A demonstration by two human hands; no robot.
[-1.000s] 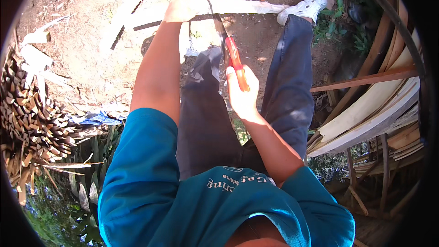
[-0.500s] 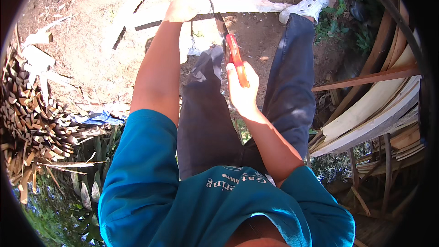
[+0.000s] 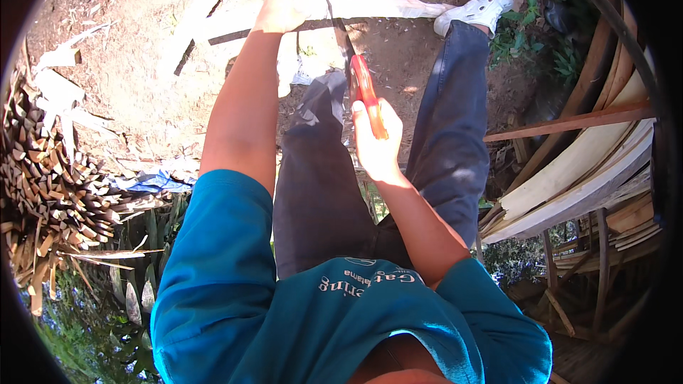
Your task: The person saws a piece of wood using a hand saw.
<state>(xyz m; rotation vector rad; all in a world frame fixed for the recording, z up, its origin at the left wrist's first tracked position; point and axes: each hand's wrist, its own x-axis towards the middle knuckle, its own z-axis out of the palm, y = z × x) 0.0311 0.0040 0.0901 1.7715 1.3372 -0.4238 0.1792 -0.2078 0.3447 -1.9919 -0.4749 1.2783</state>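
A long pale piece of wood (image 3: 384,7) lies crosswise at the top of the view, washed out by sunlight. My left hand (image 3: 279,14) is closed over it, left of the saw; glare blurs the fingers. My right hand (image 3: 377,139) grips the red handle of a handsaw (image 3: 365,89). The saw's thin dark blade points away from me and crosses the wood just right of my left hand. How deep it sits in the wood cannot be made out. My right foot, in a white clog (image 3: 475,13), is at the wood's right end.
Bundled split sticks (image 3: 53,185) are stacked at the left. Long curved boards (image 3: 569,178) rest on a wooden frame at the right, with a reddish bar (image 3: 569,122) jutting toward my leg. Wood scraps (image 3: 60,92) and a blue sheet (image 3: 158,182) lie on the dirt.
The saw handle has shifted very slightly toward me. My left hand stays on the wood, its arm leaning a little further left.
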